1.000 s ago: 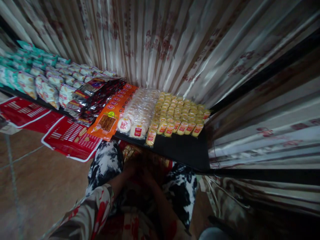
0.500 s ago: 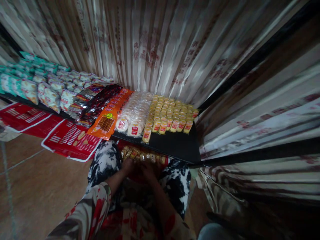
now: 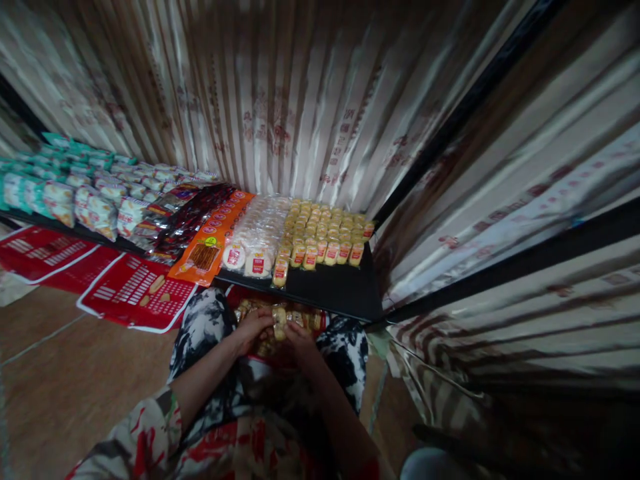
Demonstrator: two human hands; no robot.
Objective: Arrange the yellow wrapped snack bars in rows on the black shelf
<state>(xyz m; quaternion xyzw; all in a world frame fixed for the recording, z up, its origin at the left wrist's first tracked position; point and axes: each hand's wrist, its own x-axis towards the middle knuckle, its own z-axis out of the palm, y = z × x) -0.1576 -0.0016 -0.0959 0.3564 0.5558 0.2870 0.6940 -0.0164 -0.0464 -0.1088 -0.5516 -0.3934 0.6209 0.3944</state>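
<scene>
Between my knees, below the shelf edge, is an open red bag (image 3: pixel 270 361) full of small golden snack packs in clear wrappers. My left hand (image 3: pixel 255 325) and my right hand (image 3: pixel 300 339) meet above it. Their fingers close from either side on a wrapped yellow snack pack (image 3: pixel 279 323), held over the others. Just ahead on the black shelf (image 3: pixel 333 290) stand rows of similar yellow snack packs (image 3: pixel 323 230), with one pack (image 3: pixel 281 269) forward of the rest at the left. The dim light blurs the fingertips.
White round crackers in clear wrappers (image 3: pixel 258 260), an orange snack bag (image 3: pixel 203 250), dark red packets (image 3: pixel 195 210) and white-and-green bags (image 3: pixel 60 197) line the shelf leftward. Red printed bags (image 3: pixel 140 287) hang beneath it. Pleated curtains (image 3: pixel 280 100) and black frame bars (image 3: pixel 520 260) enclose the back and right.
Both hands have come up out of the red bag, now with a wrapped snack pack between them. The view has shifted slightly, so the shelf sits further left.
</scene>
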